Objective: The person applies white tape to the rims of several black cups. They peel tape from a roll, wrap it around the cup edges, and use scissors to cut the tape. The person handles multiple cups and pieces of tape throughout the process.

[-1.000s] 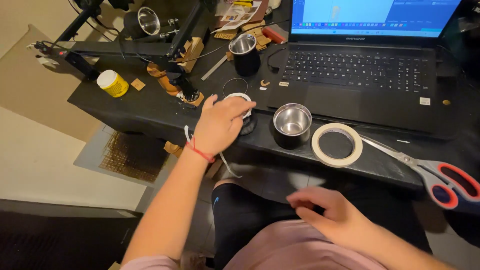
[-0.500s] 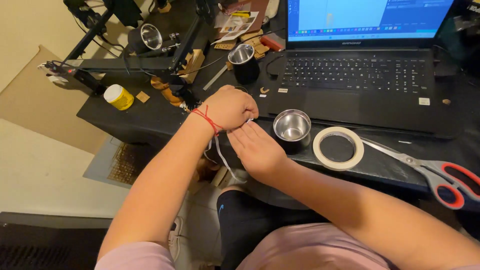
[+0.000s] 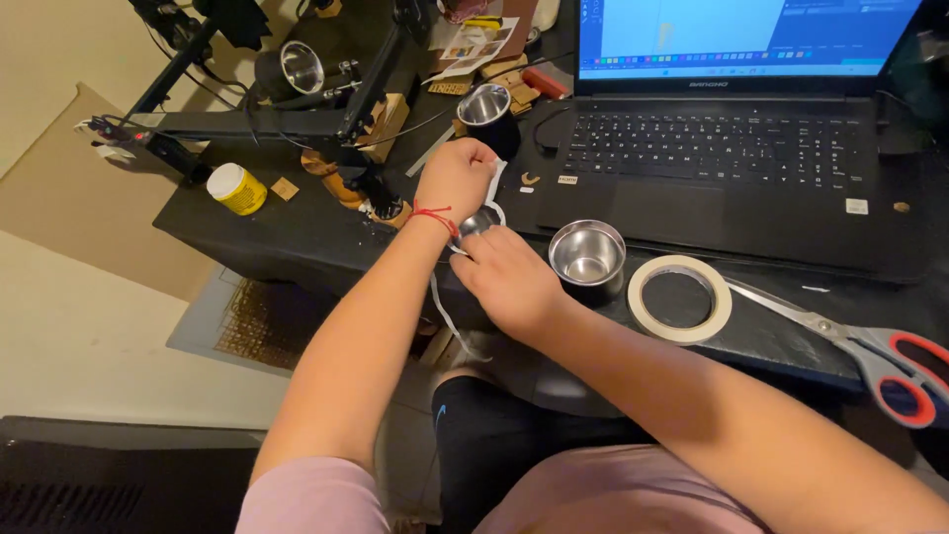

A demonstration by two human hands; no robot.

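Yellow jar sits far left on the desk, clear of the work. L hand is closed, pinching a white tape strip above a small cup near the desk's front edge; strip's tail hangs below the edge. R hand, fingers curled, presses at the cup's near side. Judgement: keep strip taut w/ L, smooth w/ R thumb, no wrinkles. Steel cup, tape roll, scissors lie to the right, w/in reach.
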